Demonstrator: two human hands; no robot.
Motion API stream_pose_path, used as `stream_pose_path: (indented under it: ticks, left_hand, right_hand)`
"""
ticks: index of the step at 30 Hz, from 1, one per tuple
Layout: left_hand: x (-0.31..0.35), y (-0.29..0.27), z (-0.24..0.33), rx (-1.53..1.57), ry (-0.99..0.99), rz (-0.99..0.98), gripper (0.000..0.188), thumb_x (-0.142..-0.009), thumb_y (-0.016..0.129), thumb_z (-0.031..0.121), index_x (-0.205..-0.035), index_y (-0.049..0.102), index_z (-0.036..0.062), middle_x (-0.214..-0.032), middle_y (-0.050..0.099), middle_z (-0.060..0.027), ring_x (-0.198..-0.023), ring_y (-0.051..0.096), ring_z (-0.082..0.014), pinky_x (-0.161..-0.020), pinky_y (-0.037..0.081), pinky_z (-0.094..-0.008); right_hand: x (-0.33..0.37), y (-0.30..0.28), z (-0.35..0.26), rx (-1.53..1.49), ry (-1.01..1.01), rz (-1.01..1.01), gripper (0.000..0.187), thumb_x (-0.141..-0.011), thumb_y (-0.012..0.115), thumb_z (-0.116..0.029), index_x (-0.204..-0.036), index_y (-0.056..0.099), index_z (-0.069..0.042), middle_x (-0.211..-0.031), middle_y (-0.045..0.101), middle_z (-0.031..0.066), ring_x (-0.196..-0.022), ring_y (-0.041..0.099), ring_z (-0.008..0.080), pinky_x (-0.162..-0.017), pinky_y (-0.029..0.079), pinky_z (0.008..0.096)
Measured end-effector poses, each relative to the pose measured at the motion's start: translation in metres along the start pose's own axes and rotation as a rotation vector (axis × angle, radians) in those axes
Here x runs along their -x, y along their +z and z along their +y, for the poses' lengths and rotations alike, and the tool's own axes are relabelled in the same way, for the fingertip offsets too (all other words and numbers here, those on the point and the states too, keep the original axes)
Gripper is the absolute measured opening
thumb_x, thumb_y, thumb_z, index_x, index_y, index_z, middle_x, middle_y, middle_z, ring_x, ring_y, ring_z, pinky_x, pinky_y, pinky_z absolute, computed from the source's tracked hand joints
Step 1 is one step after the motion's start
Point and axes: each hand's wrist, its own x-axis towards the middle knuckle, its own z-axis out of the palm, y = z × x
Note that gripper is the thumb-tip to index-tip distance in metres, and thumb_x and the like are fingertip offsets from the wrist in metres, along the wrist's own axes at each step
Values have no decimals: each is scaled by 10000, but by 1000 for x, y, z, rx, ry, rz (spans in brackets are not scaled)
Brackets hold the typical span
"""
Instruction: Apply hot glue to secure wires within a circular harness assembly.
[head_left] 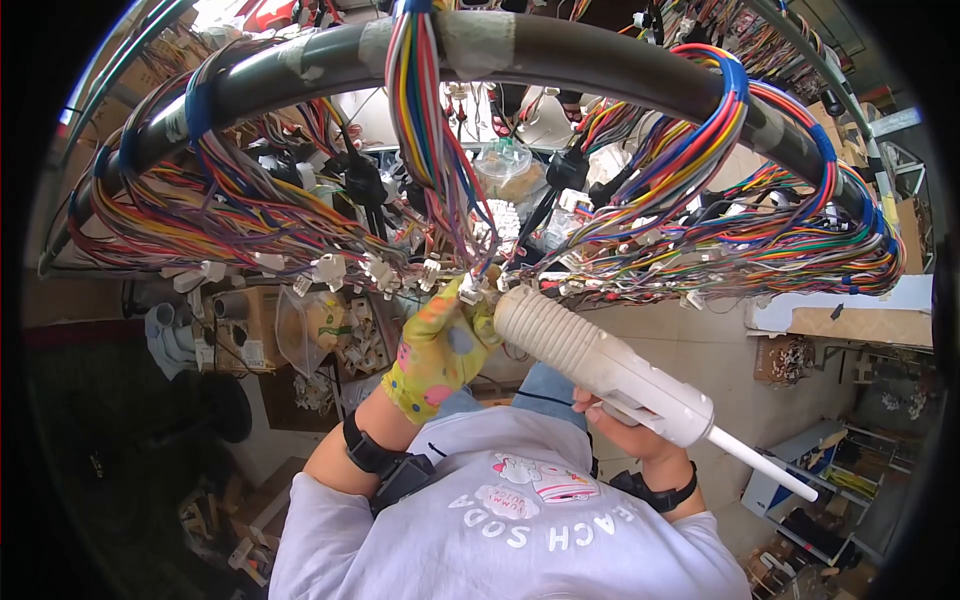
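My left hand (436, 352), in a yellow glove with coloured dots, closes around a small white wire connector (470, 290). Coloured wires (467, 215) run up from it into a bundle hanging from a dark pipe. In my right hand (630, 432) is a white hot glue gun (610, 372). Its ribbed front end points up and left, and its tip is close to the connector; whether they touch I cannot tell. A white glue stick (765, 464) sticks out of the gun's back end. Part of my right hand is hidden behind the gun.
Thick wire bundles with white connectors hang along the curved dark pipe (600, 62), left and right. Beyond it show a clear plastic bag (505, 165) and someone's feet. A cardboard box (248, 330) stands at left, a shelf rack (830, 490) at lower right.
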Motion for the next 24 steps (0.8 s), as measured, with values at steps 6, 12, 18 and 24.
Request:
stream_pose_path:
  ticks: [6,12,18,24]
  left_hand:
    - [0,-7,-1,43,-24,-17,521,-854,540,338,-1270,459,34,-1258,508,-156,-1159,494,-293,-1000,363,-466]
    - [1,-13,-1,60,-27,-1,511,-866,517,347,-1266,460,35,-1237,518,-146,-1138,509,-287,-994,371,-452]
    - [1,-6,1,66,-40,-26,469,-878,506,321,-1248,477,33,-1209,537,-145,-1097,536,-279,-970,397,-454]
    - [-1,-16,0,111,-46,-64,430,-872,522,295,-1212,516,31,-1176,565,-142,-1086,547,-278,-963,403,-454]
  right_hand:
    - [1,-1,1,83,4,46,384,-791,639,-24,-1164,549,-3,-1027,652,105,-923,639,178,-801,518,303]
    - [-2,2,-3,383,-69,48,311,-767,667,-38,-1072,612,-12,-922,680,83,-845,662,164,-745,526,280]
    - [-3,1,-8,452,-75,29,325,-749,686,-52,-1066,618,-25,-913,678,88,-830,663,185,-748,524,291]
    - [-2,3,-8,475,-63,23,331,-741,692,-57,-1064,621,-38,-962,665,104,-872,653,220,-771,516,302]
